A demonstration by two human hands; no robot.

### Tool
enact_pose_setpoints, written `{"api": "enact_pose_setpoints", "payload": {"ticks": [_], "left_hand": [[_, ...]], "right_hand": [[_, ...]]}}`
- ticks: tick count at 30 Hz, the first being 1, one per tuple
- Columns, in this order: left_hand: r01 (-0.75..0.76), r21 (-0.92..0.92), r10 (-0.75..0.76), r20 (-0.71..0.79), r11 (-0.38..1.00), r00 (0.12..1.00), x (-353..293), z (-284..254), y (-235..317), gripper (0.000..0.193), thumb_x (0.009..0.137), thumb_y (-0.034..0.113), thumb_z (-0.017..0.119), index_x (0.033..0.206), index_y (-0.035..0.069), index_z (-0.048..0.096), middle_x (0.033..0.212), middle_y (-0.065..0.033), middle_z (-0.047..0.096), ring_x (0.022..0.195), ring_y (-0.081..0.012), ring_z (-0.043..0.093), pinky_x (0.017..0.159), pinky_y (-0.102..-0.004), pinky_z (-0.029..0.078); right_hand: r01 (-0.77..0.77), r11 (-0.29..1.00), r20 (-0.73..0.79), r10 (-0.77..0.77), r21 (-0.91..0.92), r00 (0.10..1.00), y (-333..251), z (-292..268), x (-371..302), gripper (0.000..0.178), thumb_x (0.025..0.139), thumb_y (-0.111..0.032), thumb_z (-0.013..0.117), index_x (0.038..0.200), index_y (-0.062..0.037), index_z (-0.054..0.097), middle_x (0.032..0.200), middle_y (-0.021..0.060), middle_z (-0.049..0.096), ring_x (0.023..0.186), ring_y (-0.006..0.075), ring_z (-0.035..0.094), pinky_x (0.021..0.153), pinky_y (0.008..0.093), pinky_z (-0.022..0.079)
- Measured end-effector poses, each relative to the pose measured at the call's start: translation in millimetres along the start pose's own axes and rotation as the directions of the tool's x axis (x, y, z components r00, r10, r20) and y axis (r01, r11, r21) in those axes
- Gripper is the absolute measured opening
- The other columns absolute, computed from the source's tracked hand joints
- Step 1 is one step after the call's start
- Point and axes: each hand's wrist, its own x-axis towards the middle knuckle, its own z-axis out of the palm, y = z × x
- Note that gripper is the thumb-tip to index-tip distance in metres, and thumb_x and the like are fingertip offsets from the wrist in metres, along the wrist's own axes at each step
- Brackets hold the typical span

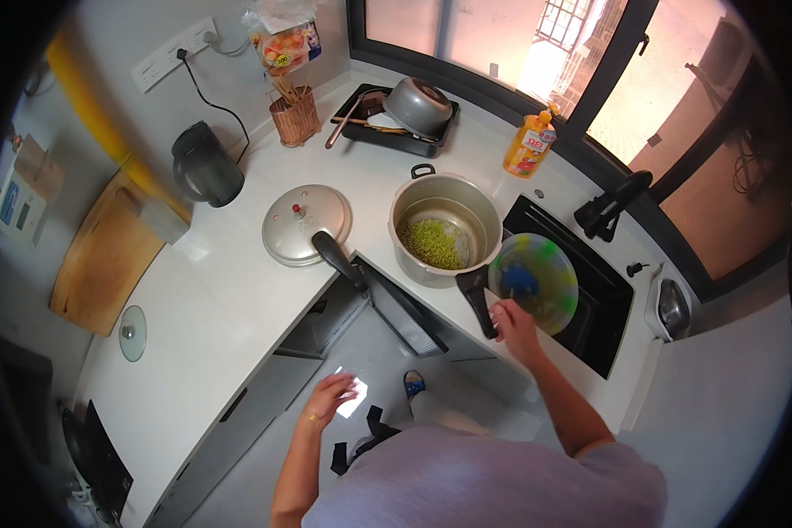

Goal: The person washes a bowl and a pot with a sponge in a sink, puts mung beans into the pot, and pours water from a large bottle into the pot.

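My right hand (512,326) grips the rim of a clear round bowl with green and blue tints (533,280), held tilted over the black sink (607,308). Just left of it a metal pressure cooker pot (445,227) stands on the white counter (229,299), with green beans in its bottom and a black handle (477,297) pointing toward me. The pot's lid (306,223) lies flat on the counter to the left, its black handle overhanging the edge. My left hand (328,399) hangs free in front of the counter, fingers apart, holding nothing.
A black kettle (206,165), a wicker utensil holder (296,114), a black tray with a metal bowl (405,113), an orange soap bottle (530,143) and a black faucet (609,208) line the back. A wooden board (106,255) and a small glass lid (133,333) lie at left.
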Motion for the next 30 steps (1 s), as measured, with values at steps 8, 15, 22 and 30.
{"api": "enact_pose_setpoints", "payload": {"ticks": [8,15,22,30], "left_hand": [[0.082,0.165,-0.122,0.251,0.983,0.96,105.8,250.3,90.2,0.066,0.088,0.063,0.05,0.113,0.002,0.059,0.102,-0.0097,0.064,0.093,-0.0204,0.062,0.083,-0.0355,0.048],[0.197,-0.041,-0.195,0.058,0.98,0.979,131.4,276.5,91.5,0.047,0.085,0.051,0.047,0.082,0.005,0.057,0.067,-0.0094,0.059,0.052,-0.0213,0.057,0.052,-0.0381,0.046],[-0.006,-0.084,0.02,0.163,0.996,0.986,28.4,207.9,83.6,0.041,0.087,0.033,0.046,0.08,-0.005,0.057,0.059,-0.0119,0.056,0.039,-0.0186,0.049,0.037,-0.03,0.04],[-0.372,0.128,0.388,-0.141,0.919,0.911,-160.7,59.1,11.4,0.022,0.084,0.019,0.057,0.088,-0.003,0.057,0.074,-0.0075,0.057,0.045,-0.0108,0.048,0.042,-0.0254,0.043]], "right_hand": [[0.124,0.991,0.121,-0.129,0.047,0.984,-9.9,17.4,2.6,0.016,0.095,-0.016,0.055,0.094,-0.0016,0.06,0.069,0.0046,0.061,0.059,0.0112,0.059,0.055,0.0262,0.047],[0.132,0.991,0.207,-0.135,0.03,0.969,34.0,18.7,-15.3,0.014,0.093,-0.01,0.056,0.087,0.0008,0.06,0.065,0.0014,0.058,0.057,0.0055,0.054,0.053,0.0219,0.044],[0.057,0.996,0.414,-0.022,-0.073,0.91,47.5,28.7,-21.4,0.014,0.092,-0.012,0.056,0.09,0.0006,0.061,0.071,0.0041,0.062,0.062,0.0103,0.059,0.059,0.0255,0.048],[0.269,0.962,0.646,-0.182,-0.038,0.742,21.3,101.7,-54.7,0.037,0.085,-0.01,0.062,0.121,-0.0005,0.057,0.117,0.0145,0.063,0.11,0.0244,0.058,0.095,0.0381,0.045]]}}
